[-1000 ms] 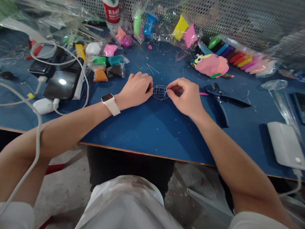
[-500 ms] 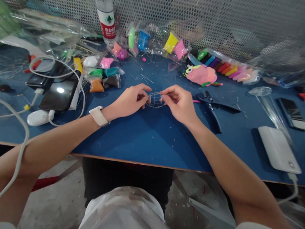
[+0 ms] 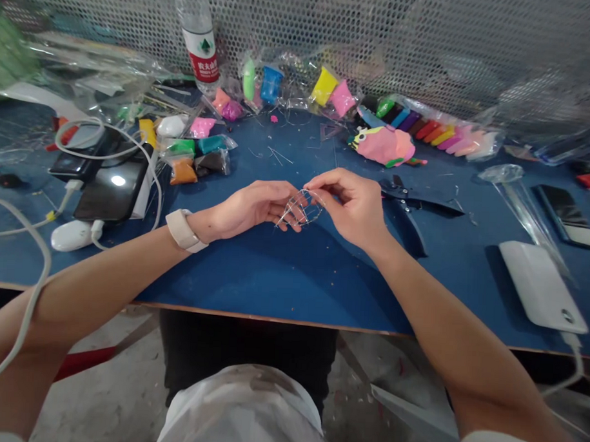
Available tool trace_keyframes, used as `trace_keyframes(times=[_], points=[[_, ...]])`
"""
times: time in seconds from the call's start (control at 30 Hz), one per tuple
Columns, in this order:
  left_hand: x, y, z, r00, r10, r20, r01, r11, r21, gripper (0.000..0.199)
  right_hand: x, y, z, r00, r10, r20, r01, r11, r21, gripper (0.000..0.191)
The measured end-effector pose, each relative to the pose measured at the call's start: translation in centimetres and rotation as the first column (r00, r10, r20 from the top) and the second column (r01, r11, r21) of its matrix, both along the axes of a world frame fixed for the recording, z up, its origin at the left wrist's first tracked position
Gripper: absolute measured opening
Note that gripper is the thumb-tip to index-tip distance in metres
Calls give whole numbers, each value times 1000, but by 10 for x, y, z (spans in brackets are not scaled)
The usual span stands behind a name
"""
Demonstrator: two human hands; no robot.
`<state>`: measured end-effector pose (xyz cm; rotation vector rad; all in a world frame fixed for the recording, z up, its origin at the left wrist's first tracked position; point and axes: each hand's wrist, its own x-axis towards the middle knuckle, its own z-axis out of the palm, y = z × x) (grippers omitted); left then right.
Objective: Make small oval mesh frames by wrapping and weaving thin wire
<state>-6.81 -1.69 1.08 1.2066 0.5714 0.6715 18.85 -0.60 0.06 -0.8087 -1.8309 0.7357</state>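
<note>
Over the blue table [image 3: 254,277], the wire frame [image 3: 299,209] sat tilted between the hands, long axis unclear — right hand [image 3: 351,207] pinched its upper edge thumb-to-forefinger, left hand [image 3: 249,210] lay loosely spread just behind, contact not tellable.

The frame [image 3: 300,208] looks like shiny metal wire, though from here I can't be certain. The tabletop [image 3: 274,272] is smooth with a dull sheen, the packets [image 3: 183,172] glossy film, the figure [image 3: 385,145] matt, the bottle [image 3: 198,43] clear plastic.
</note>
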Motion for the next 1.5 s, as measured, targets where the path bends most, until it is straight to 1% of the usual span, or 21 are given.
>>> trace_keyframes(times=[0.03,0.1,0.17,0.23,0.33,0.4,0.5,0.6,0.67,0.83,0.9,1.03,1.1,1.2,1.3,1.4,1.5], points=[[3,-2,-2,999,36,18,-36,999,-12,41,-1,-2,1,1000,9,17,-10,999,35,16],[9,-5,-5,997,66,33,-66,998,-7,42,-2,-5,2,998,30,61,-35,995,89,11],[13,-7,-8,997,63,49,-63,998,-4,46,-4,-7,4,994,43,105,-58,988,142,8],[14,-9,-10,996,54,67,-54,999,-3,48,-4,-7,4,990,30,135,-60,974,219,8],[13,-9,-11,996,54,71,-54,998,10,45,-3,-4,4,988,-59,145,5,937,349,7],[12,-10,-10,997,56,47,-57,998,33,41,-1,-2,3,979,-133,154,64,919,388,5],[14,-13,-8,998,60,-5,-59,995,75,33,0,0,2,969,-172,176,87,909,407,7],[15,-15,-7,997,70,-34,-66,991,118,36,-1,0,0,969,-158,190,63,901,429,10],[16,-16,-7,994,97,-53,-89,986,144,38,-2,0,-1,966,-145,212,40,900,434,11],[17,-18,-6,980,168,-104,-143,966,214,24,3,2,-2,943,-130,306,-29,885,465,11],[19,-20,-5,971,206,-119,-168,948,269,19,4,2,0,934,-126,333,-59,869,492,9],[26,-27,-3,928,355,-116,-284,873,396,8,4,-1,3,925,-133,355,-88,836,542,9],[28,-30,-4,912,395,-114,-315,849,424,10,3,-4,4,929,-138,344,-82,828,554,10],[29,-32,-6,900,425,-99,-333,815,474,11,0,-7,5,945,-136,296,-58,824,564,11],[28,-33,-7,889,452,-72,-356,781,512,11,-2,-8,3,960,-165,227,9,828,560,10],[28,-34,-8,888,454,-69,-357,777,519,10,-3,-9,-1,964,-201,176,77,839,539,11],[27,-35,-7,889,451,-77,-352,781,516,10,-5,-10,-2,971,-186,147,87,855,511,13]])
